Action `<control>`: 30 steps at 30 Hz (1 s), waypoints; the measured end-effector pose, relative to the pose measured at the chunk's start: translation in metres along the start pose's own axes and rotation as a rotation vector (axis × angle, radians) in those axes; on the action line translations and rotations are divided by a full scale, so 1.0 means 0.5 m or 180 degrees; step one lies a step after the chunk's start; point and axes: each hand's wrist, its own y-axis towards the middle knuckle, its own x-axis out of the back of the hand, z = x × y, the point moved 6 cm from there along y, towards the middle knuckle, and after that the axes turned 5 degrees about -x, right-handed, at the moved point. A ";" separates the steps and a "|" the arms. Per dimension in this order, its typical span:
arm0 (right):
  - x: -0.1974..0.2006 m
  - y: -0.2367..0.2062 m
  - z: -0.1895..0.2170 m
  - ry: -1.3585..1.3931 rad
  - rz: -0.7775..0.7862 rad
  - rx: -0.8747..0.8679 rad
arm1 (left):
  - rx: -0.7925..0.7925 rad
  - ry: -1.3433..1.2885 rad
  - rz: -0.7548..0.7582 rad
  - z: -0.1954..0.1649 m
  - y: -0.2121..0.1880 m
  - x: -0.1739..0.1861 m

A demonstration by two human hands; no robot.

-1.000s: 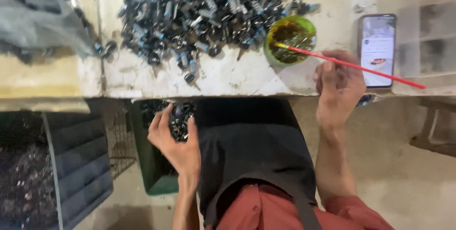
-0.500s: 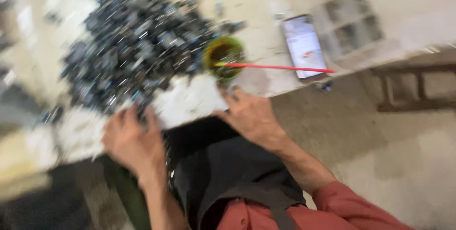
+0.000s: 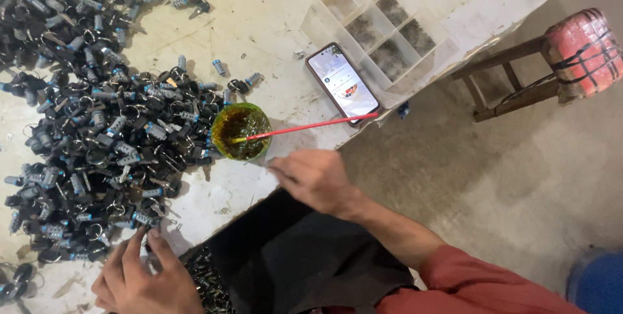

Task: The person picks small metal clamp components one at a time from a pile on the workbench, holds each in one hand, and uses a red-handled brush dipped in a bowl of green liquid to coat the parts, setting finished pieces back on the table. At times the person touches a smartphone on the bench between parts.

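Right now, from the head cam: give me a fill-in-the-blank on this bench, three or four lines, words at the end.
1. The red stick rests with one end in the ____ cup.
2. The phone lies on the table with its screen facing ____.
3. The left hand touches the near edge of the pile of small ____ parts.
4. The right hand is nearest the cup and holds ____.

Missing words: green; up; dark; nothing

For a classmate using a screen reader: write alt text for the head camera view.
A person's left hand touches a big pile of small lock cylinders with keys on a worktable; the right hand hovers near a green bowl holding a red stick, beside a phone.
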 end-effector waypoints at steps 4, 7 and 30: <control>0.110 -0.015 -0.102 0.0201 -0.0512 -0.1028 | -0.0001 -0.0212 -0.0148 0.003 0.008 0.003; 0.175 -0.004 -0.160 -0.1345 -0.0926 -0.1499 | -0.0050 -0.0286 -0.0284 -0.001 0.011 -0.001; 0.131 0.141 -0.221 -0.1889 -0.0318 -0.1567 | -0.0110 -0.0482 -0.0579 0.006 0.010 -0.062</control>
